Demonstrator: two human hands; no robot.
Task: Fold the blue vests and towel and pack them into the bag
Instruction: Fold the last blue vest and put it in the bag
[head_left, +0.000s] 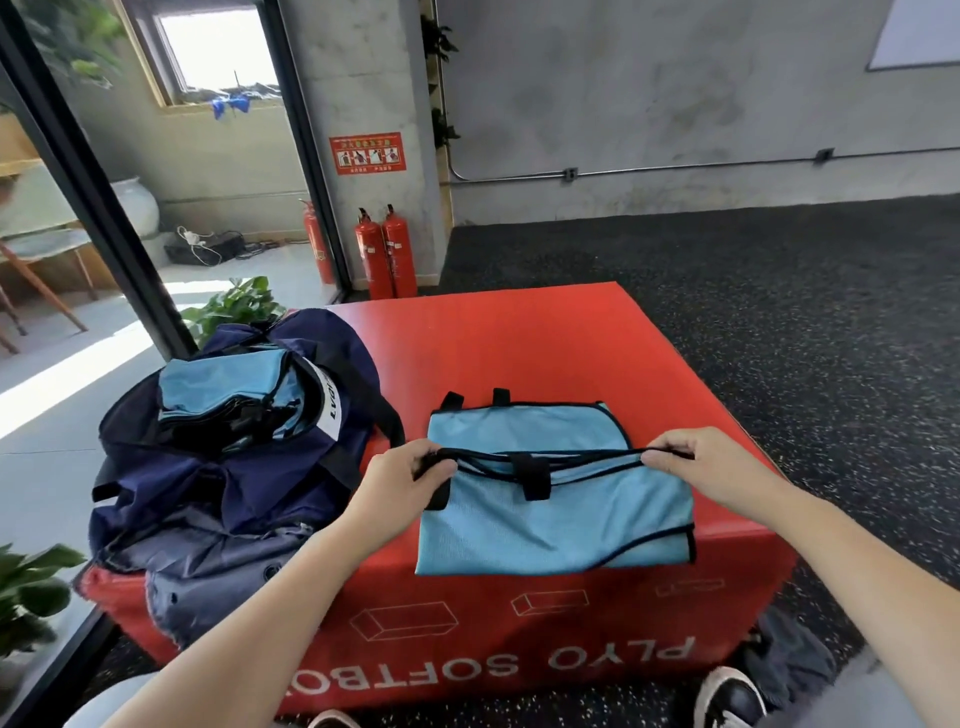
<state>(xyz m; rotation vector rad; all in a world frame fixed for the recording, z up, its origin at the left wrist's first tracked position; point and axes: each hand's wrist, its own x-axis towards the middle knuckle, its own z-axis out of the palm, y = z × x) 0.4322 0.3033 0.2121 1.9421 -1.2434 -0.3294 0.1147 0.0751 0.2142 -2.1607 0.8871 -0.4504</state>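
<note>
A light blue vest (550, 525) with black trim lies partly folded on the red soft box (519, 343). My left hand (405, 478) pinches its black-edged fold at the left end. My right hand (696, 462) pinches the same edge at the right end, holding it stretched across the vest's middle. A navy bag (249, 467) sits open at the box's left side, with folded blue vests (218, 389) stacked in its mouth. A grey-blue cloth (208, 566) hangs over the box's front left corner below the bag.
Three red fire extinguishers (387, 254) stand by the concrete pillar behind the box. Green plants (234, 306) sit to the left near a black door frame. Dark speckled rubber floor (779, 291) surrounds the box. My shoe (727, 696) shows at the bottom right.
</note>
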